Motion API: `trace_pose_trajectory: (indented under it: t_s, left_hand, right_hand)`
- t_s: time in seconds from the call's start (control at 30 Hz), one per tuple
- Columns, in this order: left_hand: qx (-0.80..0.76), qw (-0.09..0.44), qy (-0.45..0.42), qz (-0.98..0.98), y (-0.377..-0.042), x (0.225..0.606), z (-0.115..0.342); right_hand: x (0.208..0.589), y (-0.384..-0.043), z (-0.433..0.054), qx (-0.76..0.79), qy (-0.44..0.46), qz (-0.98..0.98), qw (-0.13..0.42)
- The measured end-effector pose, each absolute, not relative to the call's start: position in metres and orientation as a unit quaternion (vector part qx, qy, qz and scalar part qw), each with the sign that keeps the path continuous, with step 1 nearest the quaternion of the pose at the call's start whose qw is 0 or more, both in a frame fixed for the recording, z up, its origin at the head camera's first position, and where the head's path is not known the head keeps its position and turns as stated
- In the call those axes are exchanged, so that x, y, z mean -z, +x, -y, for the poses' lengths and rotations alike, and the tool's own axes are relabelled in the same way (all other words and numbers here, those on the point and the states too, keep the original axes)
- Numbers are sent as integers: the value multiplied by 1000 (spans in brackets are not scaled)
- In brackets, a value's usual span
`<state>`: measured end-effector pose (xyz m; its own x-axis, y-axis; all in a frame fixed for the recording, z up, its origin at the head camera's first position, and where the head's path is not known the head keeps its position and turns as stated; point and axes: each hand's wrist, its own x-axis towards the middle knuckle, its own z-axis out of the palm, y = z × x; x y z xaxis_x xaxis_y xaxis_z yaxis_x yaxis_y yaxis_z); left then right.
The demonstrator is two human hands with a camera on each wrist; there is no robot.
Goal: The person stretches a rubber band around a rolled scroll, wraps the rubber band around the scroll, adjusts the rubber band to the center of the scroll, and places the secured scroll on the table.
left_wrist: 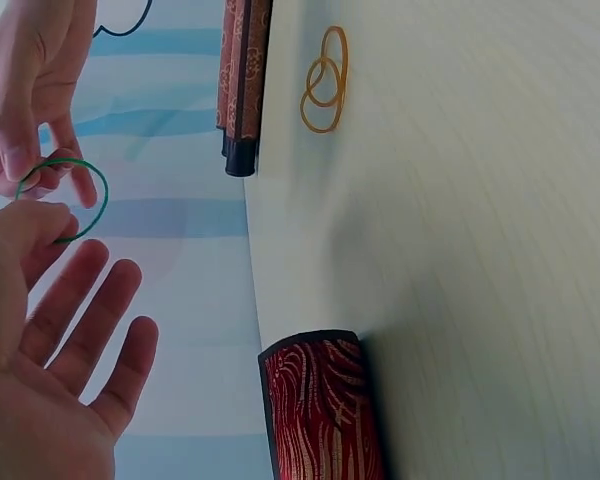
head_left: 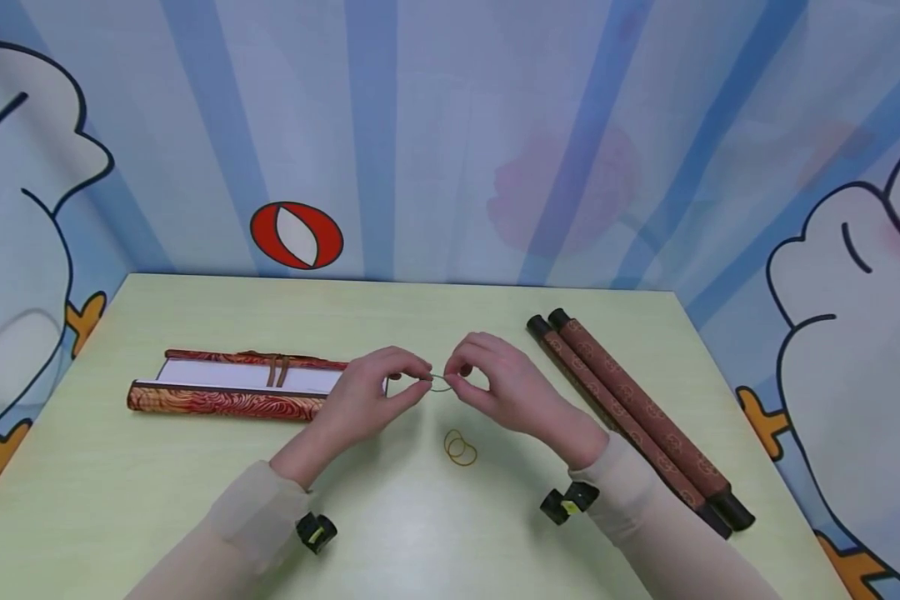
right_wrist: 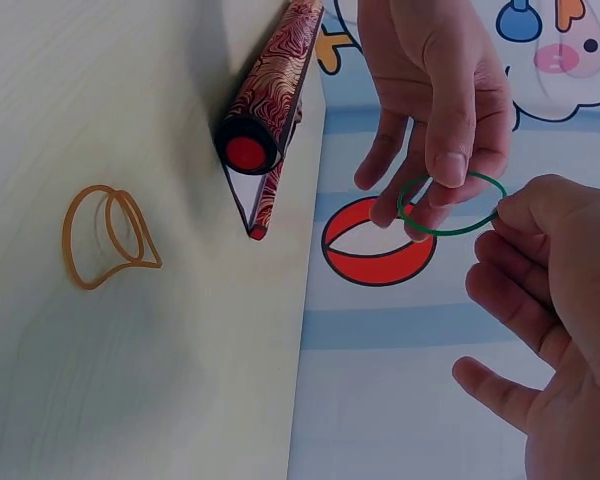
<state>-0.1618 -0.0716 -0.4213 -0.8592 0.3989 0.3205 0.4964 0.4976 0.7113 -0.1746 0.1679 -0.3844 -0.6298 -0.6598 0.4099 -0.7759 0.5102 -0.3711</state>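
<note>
Between my two hands, above the table, is a thin green rubber band [right_wrist: 460,232]. My left hand [head_left: 367,390] pinches one side of it with thumb and forefinger, and the other fingers spread loosely in the left wrist view. On the opposite side, my right hand [head_left: 508,385] pinches the band with thumb and fingertips. The loop looks round and slack in both wrist views. Below the hands, several orange-yellow rubber bands [left_wrist: 344,70] lie overlapping on the table.
A red patterned scroll [head_left: 225,403], partly rolled from both sides with white showing between, lies behind my left hand, brown bands across its middle. Two brown scrolls [head_left: 641,396] with black ends lie diagonally at right. A printed curtain [head_left: 435,150] stands behind the table [head_left: 450,542].
</note>
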Motion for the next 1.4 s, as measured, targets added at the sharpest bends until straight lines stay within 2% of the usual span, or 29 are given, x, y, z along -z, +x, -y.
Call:
trace_pose_trajectory:
  t_s: [0.33, 0.73, 0.97, 1.17, 1.4]
  left_hand:
    - [465, 29, -242, 851, -156, 409, 69]
    - [450, 46, -256, 854, -152, 398, 69]
    - [459, 64, -255, 848, -151, 397, 68]
    - [458, 91, -224, 855, -149, 400, 68]
    - [491, 64, -187, 849, -150, 406, 68]
  right_hand:
    - [397, -173, -169, -347, 390, 850, 71]
    - [410, -169, -164, -420, 371, 828, 24]
    - [415, -169, -159, -453, 367, 811, 46]
    - [412, -165, -160, -495, 331, 802, 42]
    - [405, -159, -160, -588, 269, 763, 4]
